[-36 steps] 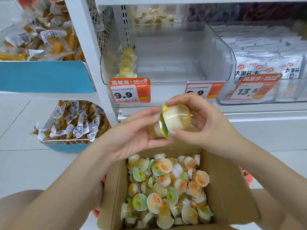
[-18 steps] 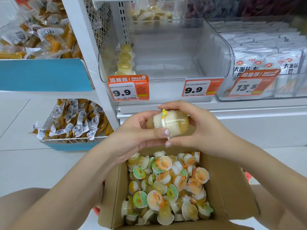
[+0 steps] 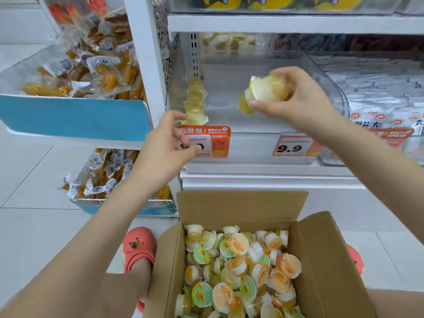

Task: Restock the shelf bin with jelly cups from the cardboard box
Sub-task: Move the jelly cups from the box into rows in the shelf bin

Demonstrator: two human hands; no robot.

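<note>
In front of the clear shelf bin (image 3: 330, 83), the right hand (image 3: 300, 99) grips a short stack of jelly cups (image 3: 263, 92), fingers curled round it; its long axis runs roughly sideways, tilted down toward the left, blurred. The left hand (image 3: 167, 150) hangs loosely curled, holding nothing, before the orange price tag (image 3: 218, 138). Below, the open cardboard box (image 3: 321, 260) holds loose jelly cups (image 3: 238, 271).

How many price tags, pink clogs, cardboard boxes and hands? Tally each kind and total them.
Price tags: 3
Pink clogs: 2
Cardboard box: 1
Hands: 2, left hand empty, right hand gripping jelly cups
Total: 8
</note>
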